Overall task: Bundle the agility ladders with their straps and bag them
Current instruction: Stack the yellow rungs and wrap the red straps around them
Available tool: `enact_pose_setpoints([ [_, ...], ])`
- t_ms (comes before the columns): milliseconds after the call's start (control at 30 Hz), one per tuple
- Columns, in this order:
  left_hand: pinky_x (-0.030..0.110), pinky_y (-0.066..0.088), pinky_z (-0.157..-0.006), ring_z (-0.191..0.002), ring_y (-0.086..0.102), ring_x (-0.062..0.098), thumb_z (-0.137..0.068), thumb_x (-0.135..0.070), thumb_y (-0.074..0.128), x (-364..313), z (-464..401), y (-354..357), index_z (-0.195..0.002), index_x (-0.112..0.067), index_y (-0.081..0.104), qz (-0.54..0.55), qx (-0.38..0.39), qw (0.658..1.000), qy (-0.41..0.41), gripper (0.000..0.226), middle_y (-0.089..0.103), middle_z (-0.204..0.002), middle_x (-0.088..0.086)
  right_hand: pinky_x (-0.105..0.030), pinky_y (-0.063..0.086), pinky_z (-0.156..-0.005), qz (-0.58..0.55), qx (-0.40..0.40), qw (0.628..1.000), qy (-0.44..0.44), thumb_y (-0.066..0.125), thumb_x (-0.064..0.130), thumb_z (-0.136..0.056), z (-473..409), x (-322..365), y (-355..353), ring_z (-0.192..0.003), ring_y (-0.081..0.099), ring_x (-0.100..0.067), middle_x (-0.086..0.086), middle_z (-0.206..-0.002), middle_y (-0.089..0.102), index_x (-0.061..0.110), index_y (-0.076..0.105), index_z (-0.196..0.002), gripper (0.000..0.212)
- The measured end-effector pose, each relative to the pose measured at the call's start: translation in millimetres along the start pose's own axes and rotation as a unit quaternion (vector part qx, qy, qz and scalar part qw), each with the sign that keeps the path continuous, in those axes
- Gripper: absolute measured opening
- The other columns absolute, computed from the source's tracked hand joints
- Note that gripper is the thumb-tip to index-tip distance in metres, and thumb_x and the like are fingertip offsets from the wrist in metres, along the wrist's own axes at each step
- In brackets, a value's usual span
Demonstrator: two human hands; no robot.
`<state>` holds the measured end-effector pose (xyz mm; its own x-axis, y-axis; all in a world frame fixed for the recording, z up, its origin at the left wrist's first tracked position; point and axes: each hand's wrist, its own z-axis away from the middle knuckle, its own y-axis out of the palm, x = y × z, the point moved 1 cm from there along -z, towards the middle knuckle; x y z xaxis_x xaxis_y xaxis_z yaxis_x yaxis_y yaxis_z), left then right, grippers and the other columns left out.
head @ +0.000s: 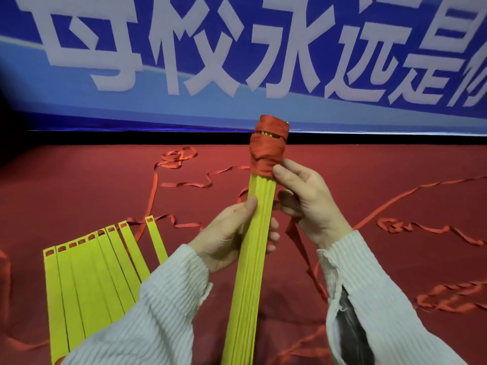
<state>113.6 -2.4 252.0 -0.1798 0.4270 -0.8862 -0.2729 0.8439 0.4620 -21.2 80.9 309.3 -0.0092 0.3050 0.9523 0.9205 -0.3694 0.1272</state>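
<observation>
Head view: left hand around upright rung bundle, right hand pinching strap.

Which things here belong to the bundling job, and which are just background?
Job:
- held rung bundle, left hand gripping
- red strap wrap, right hand pinching
- fanned yellow rungs
- loose red straps

Background:
- blue banner
- red cloth

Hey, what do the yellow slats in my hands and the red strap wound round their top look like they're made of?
The yellow slats: probably plastic; flat, smooth, evenly coloured strips with clean edges and a slight sheen. The red strap: seemingly woven fabric webbing; matte, and it folds and creases softly where it is wound. The look alone cannot confirm either.
</observation>
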Motion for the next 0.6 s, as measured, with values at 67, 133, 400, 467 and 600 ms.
enact_pose_setpoints([
  [67,0.034,0.053,-0.060,-0.062,0.059,0.017,-0.060,-0.048,0.093,6.7,-4.4,8.6,-0.114,-0.013,0.061,-0.102,-0.088,0.990,0.052,0.072,0.059,-0.079,0.005,-0.014,0.030,-0.038,0.029,-0.053,0.998,-0.020,0.071,0.014,-0.094,-0.7,3.3,4.8,-0.038,0.037,-0.001,0.008,-0.060,0.055,0.018,0.071,-0.097,0.005],
  [133,0.039,0.048,-0.061,-0.061,0.054,0.019,-0.071,-0.035,0.086,11.5,-7.0,12.0,-0.114,-0.016,0.060,-0.202,-0.185,0.956,0.102,0.054,0.056,-0.075,0.003,-0.016,0.043,-0.057,0.127,-0.089,0.987,-0.046,0.079,0.014,-0.087,-2.4,4.7,3.2,-0.054,0.056,-0.001,0.010,-0.063,0.067,0.016,0.072,-0.088,0.008],
  [400,0.052,0.059,-0.076,-0.068,0.064,0.021,-0.082,-0.007,0.078,-0.9,-8.5,-12.0,-0.112,-0.025,0.047,-0.238,-0.303,0.913,0.132,0.047,0.065,-0.082,0.006,-0.012,0.038,-0.063,0.255,-0.089,0.953,-0.135,0.075,0.012,-0.092,4.5,31.0,-12.3,-0.060,0.050,0.003,0.015,-0.058,0.059,0.008,0.069,-0.074,0.019],
  [467,0.057,0.061,-0.081,-0.073,0.067,0.024,-0.076,-0.014,0.082,-2.4,-6.7,-10.6,-0.111,-0.020,0.052,-0.231,-0.319,0.908,0.145,0.046,0.070,-0.092,0.019,-0.016,0.045,-0.073,0.256,-0.107,0.952,-0.129,0.078,0.016,-0.090,3.6,28.1,-15.8,-0.070,0.059,0.000,0.002,-0.070,0.071,0.009,0.075,-0.079,0.014],
  [600,0.047,0.059,-0.076,-0.073,0.066,0.019,-0.078,-0.016,0.089,-10.6,2.7,-9.2,-0.100,-0.013,0.067,-0.243,-0.309,0.903,0.173,0.031,0.074,-0.084,0.010,-0.011,0.043,-0.064,0.206,-0.137,0.962,-0.118,0.078,0.013,-0.089,1.6,20.9,-16.5,-0.062,0.059,0.003,0.008,-0.066,0.070,0.009,0.075,-0.080,0.010],
])
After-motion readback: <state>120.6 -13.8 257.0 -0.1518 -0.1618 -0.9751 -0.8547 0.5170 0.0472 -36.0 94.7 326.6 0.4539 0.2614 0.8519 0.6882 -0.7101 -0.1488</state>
